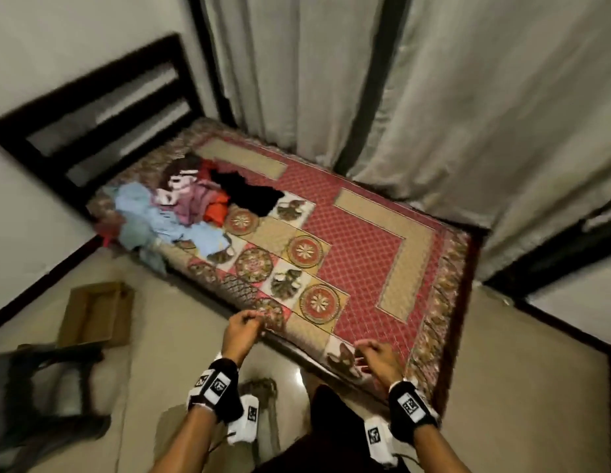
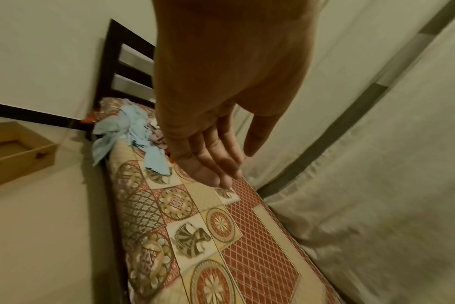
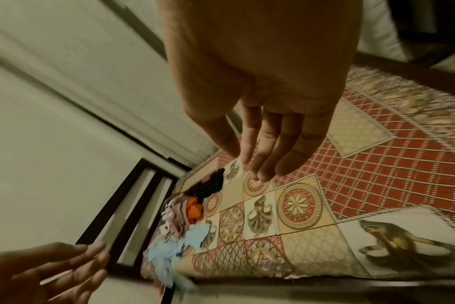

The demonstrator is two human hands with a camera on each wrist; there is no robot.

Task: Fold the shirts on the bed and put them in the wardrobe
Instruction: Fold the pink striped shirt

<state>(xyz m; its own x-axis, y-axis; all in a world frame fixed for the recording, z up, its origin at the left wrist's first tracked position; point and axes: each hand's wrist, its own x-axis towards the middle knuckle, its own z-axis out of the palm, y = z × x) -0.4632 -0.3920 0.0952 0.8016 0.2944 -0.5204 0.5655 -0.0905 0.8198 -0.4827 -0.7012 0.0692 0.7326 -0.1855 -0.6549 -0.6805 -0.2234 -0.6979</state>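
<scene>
Crumpled blue, pink, orange and black shirts [image 1: 181,209] lay heaped at the bed's [image 1: 365,233] far end — well apart from left hand [image 1: 244,331] and right hand [image 1: 379,358], each grip loose-fingered, empty.

1. The heap of shirts [image 1: 181,203] at the headboard end was too blurred to count.
2. The dark chair [image 1: 41,390] ran off the head view's left edge.
3. The left hand [image 2: 221,98] hid part of the heap in its wrist view.

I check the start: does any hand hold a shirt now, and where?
Nothing is held. The left hand and right hand are empty above the bed; the shirts lie untouched.
</scene>
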